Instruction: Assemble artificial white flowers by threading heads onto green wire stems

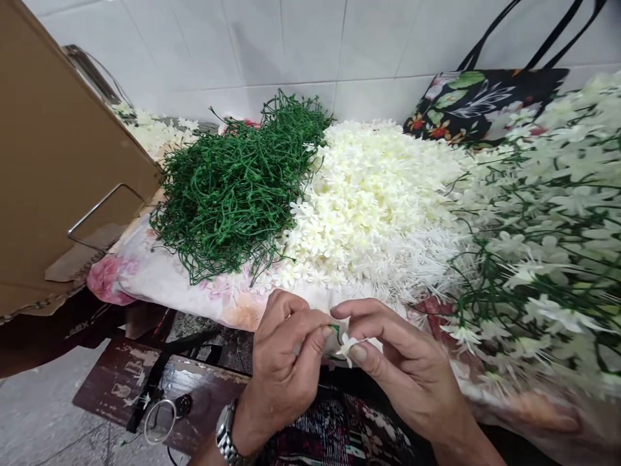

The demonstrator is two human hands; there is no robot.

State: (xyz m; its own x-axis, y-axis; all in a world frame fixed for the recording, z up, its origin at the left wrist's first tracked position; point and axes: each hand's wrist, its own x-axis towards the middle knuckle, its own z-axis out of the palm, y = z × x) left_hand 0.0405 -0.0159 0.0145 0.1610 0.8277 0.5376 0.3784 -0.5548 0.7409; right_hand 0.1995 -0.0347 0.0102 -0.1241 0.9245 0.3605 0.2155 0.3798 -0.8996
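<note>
My left hand [284, 362], a metal watch on its wrist, is closed in a pinch on a thin green stem [335, 330]. My right hand [402, 362] pinches a small white artificial flower [347, 344] between thumb and forefinger, right against the stem's tip. Both hands meet low in the middle, just in front of the table's edge. Behind them lie a tangled heap of green plastic stems [233, 188] and a big pile of loose white flowers [373, 200].
Finished green sprays with white flowers [543, 246] fill the right side. A floral cloth [160, 278] covers the table. A cardboard box [53, 162] stands at left, a flowered bag [480, 103] hangs on the tiled wall, and a dark wooden bench [126, 382] sits below left.
</note>
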